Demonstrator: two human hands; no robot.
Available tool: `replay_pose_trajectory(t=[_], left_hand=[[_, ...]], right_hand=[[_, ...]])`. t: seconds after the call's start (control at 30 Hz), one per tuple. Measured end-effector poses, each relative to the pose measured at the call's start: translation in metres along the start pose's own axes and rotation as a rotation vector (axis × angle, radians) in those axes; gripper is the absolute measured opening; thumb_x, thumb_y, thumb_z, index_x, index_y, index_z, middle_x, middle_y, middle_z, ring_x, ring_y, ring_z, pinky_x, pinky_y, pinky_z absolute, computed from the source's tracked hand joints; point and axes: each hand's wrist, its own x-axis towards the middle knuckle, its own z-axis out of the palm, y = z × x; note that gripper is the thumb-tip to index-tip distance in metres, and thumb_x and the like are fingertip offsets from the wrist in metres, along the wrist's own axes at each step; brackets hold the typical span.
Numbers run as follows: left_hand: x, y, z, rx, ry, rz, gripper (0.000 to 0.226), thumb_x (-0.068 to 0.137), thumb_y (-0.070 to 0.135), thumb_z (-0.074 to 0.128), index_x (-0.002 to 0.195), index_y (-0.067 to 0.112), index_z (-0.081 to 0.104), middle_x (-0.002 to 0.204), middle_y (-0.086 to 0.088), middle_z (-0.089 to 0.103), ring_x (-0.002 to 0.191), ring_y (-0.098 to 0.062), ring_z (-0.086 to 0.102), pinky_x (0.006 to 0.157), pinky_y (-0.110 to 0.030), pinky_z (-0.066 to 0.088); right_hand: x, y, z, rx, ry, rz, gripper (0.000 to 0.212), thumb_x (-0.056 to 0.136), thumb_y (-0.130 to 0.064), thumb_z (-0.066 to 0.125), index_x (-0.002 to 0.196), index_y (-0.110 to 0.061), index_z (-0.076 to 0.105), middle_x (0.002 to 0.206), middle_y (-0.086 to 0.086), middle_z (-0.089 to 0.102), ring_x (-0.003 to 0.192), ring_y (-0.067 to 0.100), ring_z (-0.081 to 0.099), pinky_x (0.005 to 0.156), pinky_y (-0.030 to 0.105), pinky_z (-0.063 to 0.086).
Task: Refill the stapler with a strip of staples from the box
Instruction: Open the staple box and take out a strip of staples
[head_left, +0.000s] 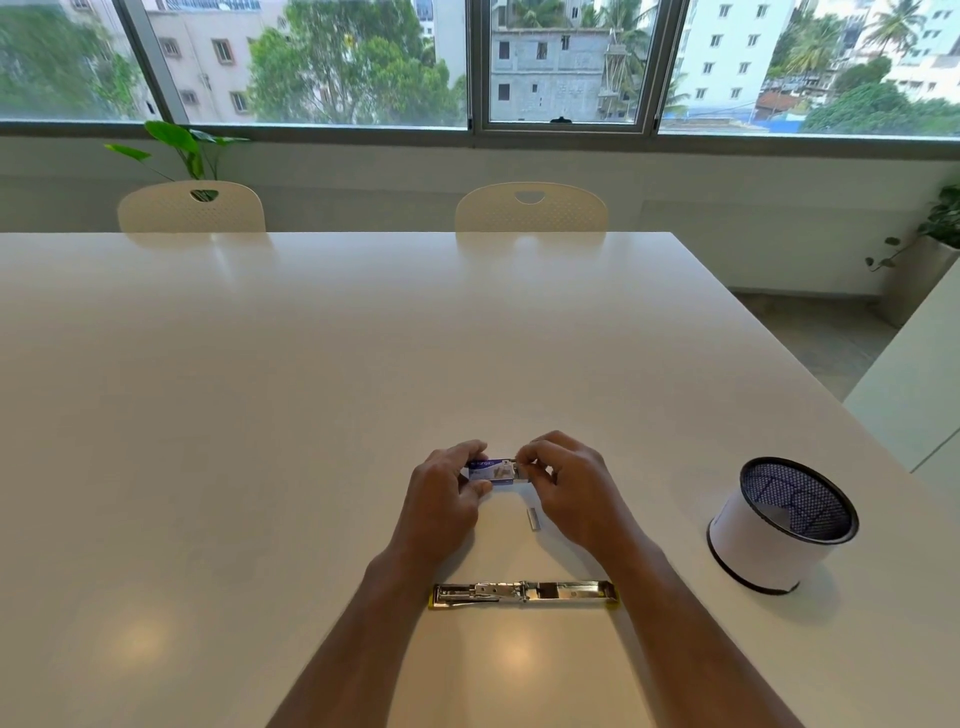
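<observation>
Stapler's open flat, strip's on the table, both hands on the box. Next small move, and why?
Probably set the staple box down and have the right hand pick up the staple strip: it lies loose on the table, and the stapler lies opened flat in front.

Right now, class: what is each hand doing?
Left hand: closed on the staple box, gripping its left end.
Right hand: fingertips pinched at the box's right end; what they pinch cannot be told.

Office meeting room: long white table (260, 389), two chairs (531, 208), mesh pen holder (779, 535), high-rise window view.
</observation>
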Motion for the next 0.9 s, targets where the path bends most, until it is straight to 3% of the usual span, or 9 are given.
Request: replay_pose_trajectory(t=[0.17, 0.33, 0.5, 0.6, 0.7, 0.77, 0.9], left_hand=[[-0.001, 0.000, 0.000, -0.015, 0.014, 0.005, 0.044, 0.091, 0.001, 0.075, 0.135, 0.004, 0.066, 0.122, -0.017, 0.073, 0.100, -0.018, 0.068, 0.079, 0.000, 0.049], [0.000, -0.001, 0.000, -0.037, 0.030, 0.005, 0.043, 0.089, -0.001, 0.076, 0.131, 0.005, 0.068, 0.119, -0.015, 0.073, 0.095, -0.014, 0.067, 0.075, 0.001, 0.048], [0.000, -0.001, 0.000, -0.074, 0.056, -0.002, 0.044, 0.087, -0.004, 0.077, 0.129, 0.008, 0.070, 0.114, -0.013, 0.074, 0.089, -0.006, 0.067, 0.072, 0.001, 0.048], [0.001, 0.000, 0.001, -0.079, 0.061, 0.026, 0.043, 0.087, -0.003, 0.078, 0.128, 0.008, 0.070, 0.114, -0.012, 0.074, 0.089, -0.011, 0.068, 0.073, -0.001, 0.050], [0.001, 0.001, 0.001, -0.078, 0.069, 0.061, 0.043, 0.088, -0.002, 0.079, 0.128, 0.007, 0.070, 0.115, -0.012, 0.074, 0.091, -0.014, 0.067, 0.075, -0.002, 0.050], [0.001, 0.002, 0.000, -0.079, 0.077, 0.083, 0.044, 0.087, -0.002, 0.079, 0.129, 0.006, 0.069, 0.115, -0.012, 0.075, 0.094, -0.015, 0.068, 0.078, -0.001, 0.050], [0.000, 0.006, 0.000, -0.081, 0.088, 0.127, 0.044, 0.085, -0.004, 0.081, 0.128, 0.004, 0.070, 0.114, -0.012, 0.076, 0.096, -0.016, 0.068, 0.081, -0.002, 0.050]], right_hand=[[-0.002, 0.000, 0.001, -0.022, -0.033, -0.022, 0.010, 0.089, -0.007, 0.072, 0.096, -0.013, 0.078, 0.096, 0.000, 0.069, 0.079, 0.006, 0.060, 0.068, 0.006, 0.048], [-0.003, 0.002, -0.001, 0.000, -0.047, 0.005, 0.012, 0.091, -0.008, 0.071, 0.101, -0.009, 0.078, 0.097, 0.002, 0.068, 0.084, 0.011, 0.063, 0.070, 0.021, 0.059], [-0.002, 0.000, -0.004, 0.126, 0.136, 0.219, 0.017, 0.094, -0.006, 0.066, 0.106, -0.009, 0.076, 0.097, 0.000, 0.069, 0.087, 0.009, 0.066, 0.077, 0.020, 0.056], [-0.002, 0.000, -0.007, 0.325, 0.123, 0.516, 0.016, 0.095, -0.015, 0.065, 0.109, -0.014, 0.074, 0.095, 0.001, 0.075, 0.079, 0.009, 0.070, 0.075, 0.025, 0.059], [-0.001, -0.003, -0.010, 0.745, 0.056, 0.725, 0.011, 0.095, -0.014, 0.067, 0.098, -0.013, 0.077, 0.084, 0.007, 0.077, 0.066, 0.009, 0.069, 0.065, 0.020, 0.059], [0.000, -0.004, -0.012, 0.930, 0.037, 0.794, 0.009, 0.092, -0.011, 0.069, 0.094, -0.010, 0.078, 0.083, 0.012, 0.076, 0.069, 0.015, 0.067, 0.069, 0.025, 0.060], [0.000, -0.001, -0.010, 1.017, 0.000, 0.802, 0.005, 0.088, -0.010, 0.075, 0.091, -0.009, 0.079, 0.086, 0.013, 0.075, 0.075, 0.019, 0.066, 0.076, 0.031, 0.058]])
